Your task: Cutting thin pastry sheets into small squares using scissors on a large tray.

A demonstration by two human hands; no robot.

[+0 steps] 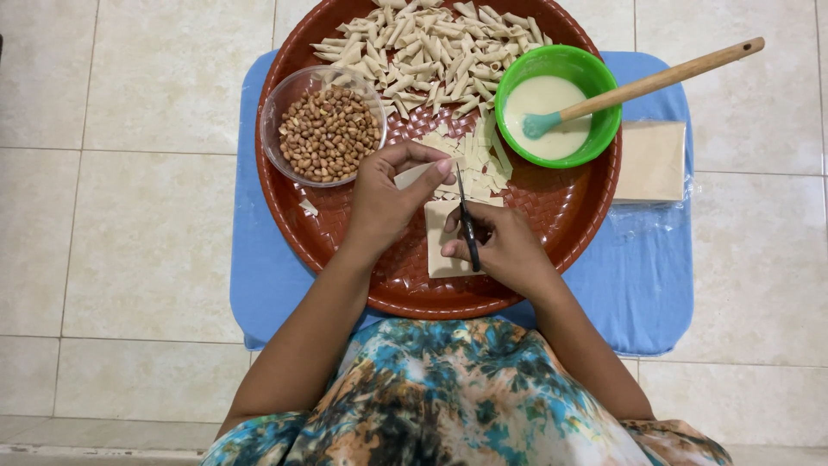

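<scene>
Head view, left fingers (429, 164) pinching pastry strip (412, 175), scissors (467, 217) beside

A red-brown woven tray (569, 216) on blue cloth (642, 285) bears a green bowl (604, 78) of cream-white paste.

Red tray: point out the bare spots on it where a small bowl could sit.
The red tray is bare below the green bowl, right of the right hand, and along its lower-left rim under the peanut bowl. The top, under rolled pieces, is crowded.
</scene>
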